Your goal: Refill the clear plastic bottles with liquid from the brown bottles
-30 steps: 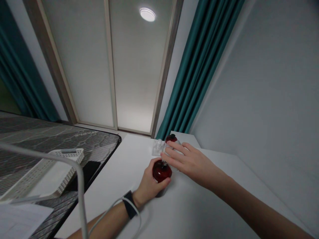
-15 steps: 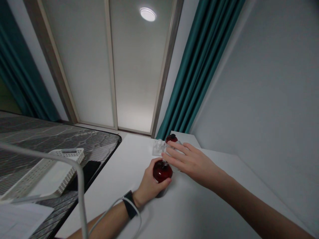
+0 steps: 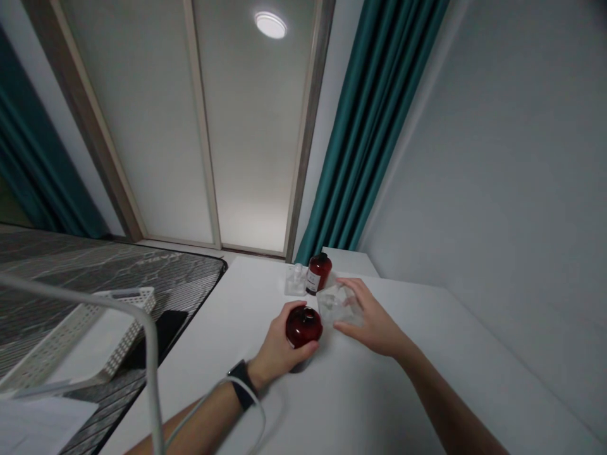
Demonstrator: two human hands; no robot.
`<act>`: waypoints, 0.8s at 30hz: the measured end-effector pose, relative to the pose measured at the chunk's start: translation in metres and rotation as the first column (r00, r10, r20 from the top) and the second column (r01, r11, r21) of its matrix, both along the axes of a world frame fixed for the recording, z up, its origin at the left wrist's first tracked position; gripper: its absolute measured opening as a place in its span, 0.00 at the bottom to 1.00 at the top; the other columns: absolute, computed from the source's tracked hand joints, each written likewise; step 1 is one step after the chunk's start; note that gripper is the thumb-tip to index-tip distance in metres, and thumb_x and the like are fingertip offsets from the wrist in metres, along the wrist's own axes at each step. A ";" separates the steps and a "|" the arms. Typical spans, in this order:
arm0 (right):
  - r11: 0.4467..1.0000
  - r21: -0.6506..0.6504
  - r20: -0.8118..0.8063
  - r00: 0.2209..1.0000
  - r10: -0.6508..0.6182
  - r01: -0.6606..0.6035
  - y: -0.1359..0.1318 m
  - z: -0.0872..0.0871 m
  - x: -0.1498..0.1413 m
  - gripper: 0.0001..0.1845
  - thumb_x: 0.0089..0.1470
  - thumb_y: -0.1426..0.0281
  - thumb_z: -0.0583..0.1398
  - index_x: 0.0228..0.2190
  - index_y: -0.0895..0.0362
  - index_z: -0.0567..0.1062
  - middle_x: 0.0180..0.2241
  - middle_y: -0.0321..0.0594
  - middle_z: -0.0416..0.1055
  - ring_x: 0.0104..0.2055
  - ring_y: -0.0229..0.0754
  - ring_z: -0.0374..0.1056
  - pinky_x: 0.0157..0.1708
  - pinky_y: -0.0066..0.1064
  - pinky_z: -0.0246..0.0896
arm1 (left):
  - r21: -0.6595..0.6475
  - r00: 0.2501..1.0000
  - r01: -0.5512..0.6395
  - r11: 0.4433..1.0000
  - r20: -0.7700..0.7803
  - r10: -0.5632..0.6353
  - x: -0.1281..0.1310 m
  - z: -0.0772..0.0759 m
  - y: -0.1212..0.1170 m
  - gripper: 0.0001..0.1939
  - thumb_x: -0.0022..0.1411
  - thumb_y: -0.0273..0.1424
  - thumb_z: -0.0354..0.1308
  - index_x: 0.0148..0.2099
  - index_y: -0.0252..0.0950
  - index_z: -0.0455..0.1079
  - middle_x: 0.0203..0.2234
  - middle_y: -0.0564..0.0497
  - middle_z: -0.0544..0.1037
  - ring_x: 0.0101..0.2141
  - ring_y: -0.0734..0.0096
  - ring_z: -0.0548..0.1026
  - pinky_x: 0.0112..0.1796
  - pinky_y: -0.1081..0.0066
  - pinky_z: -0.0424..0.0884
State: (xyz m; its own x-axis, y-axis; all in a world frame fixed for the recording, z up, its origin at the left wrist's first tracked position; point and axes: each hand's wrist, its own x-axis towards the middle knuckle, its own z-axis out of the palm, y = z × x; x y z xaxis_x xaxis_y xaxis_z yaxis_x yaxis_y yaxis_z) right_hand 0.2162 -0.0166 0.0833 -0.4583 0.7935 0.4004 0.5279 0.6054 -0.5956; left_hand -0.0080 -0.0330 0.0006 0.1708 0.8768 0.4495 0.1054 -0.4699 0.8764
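My left hand (image 3: 279, 344) is wrapped round a dark red, round-shouldered bottle (image 3: 302, 328) on the white table. Its small mouth shows at the top with no cap on it. Just to the right, my right hand (image 3: 374, 316) has its thumb and fingers round a clear, see-through plastic piece (image 3: 336, 304); its exact kind is hard to make out. Behind them stands a second red-brown bottle (image 3: 318, 273) with a black cap and a pale label. Beside that bottle sits another clear plastic piece (image 3: 295, 281).
A white table (image 3: 370, 392) lies under both hands, against a pale wall on the right. At left, a white perforated basket (image 3: 80, 335), a black flat object (image 3: 159, 338) and paper (image 3: 45, 420) rest on a grey patterned surface. A pale cable (image 3: 152, 360) crosses the lower left.
My right hand has moved right, away from the bottle's mouth, and its flat fingers have curled round the clear plastic piece. The capped bottle behind is now uncovered. My left hand keeps its hold.
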 end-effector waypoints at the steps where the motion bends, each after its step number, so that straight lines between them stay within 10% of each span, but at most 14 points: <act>1: 0.998 -0.058 -0.114 0.993 -0.015 0.009 0.001 -0.014 0.001 0.35 0.51 0.67 0.65 0.58 0.50 0.59 0.58 0.48 0.60 0.57 0.49 0.64 0.52 0.44 0.69 | 0.000 1.000 0.013 1.000 0.001 -0.013 0.000 -0.001 0.001 0.32 0.49 0.32 0.66 0.56 0.37 0.61 0.47 0.44 0.75 0.46 0.56 0.75 0.50 0.58 0.70; 6: 0.986 -0.163 -0.455 0.889 -0.048 -0.030 0.008 -0.070 -0.004 0.33 0.52 0.60 0.63 0.54 0.49 0.54 0.54 0.49 0.64 0.56 0.50 0.67 0.50 0.43 0.69 | 0.010 0.997 0.075 0.997 -0.001 -0.075 -0.005 -0.005 0.007 0.36 0.51 0.40 0.68 0.59 0.37 0.59 0.49 0.42 0.74 0.49 0.53 0.74 0.51 0.57 0.69; 13: 0.982 -0.181 -0.440 0.889 -0.127 0.051 0.006 -0.090 -0.004 0.34 0.56 0.58 0.60 0.60 0.51 0.53 0.56 0.49 0.64 0.59 0.51 0.64 0.60 0.50 0.58 | 0.109 0.986 0.164 0.980 -0.033 -0.162 -0.013 -0.010 0.024 0.41 0.52 0.57 0.63 0.58 0.38 0.55 0.52 0.41 0.67 0.53 0.51 0.69 0.55 0.54 0.65; 24: 0.983 -0.158 -0.558 0.813 -0.165 0.092 0.012 -0.114 0.002 0.32 0.56 0.52 0.58 0.56 0.49 0.55 0.53 0.50 0.63 0.50 0.51 0.70 0.49 0.48 0.70 | 0.232 0.934 0.144 0.962 -0.352 -0.056 -0.031 0.035 0.022 0.21 0.67 0.39 0.53 0.60 0.40 0.62 0.51 0.42 0.70 0.52 0.52 0.67 0.55 0.52 0.64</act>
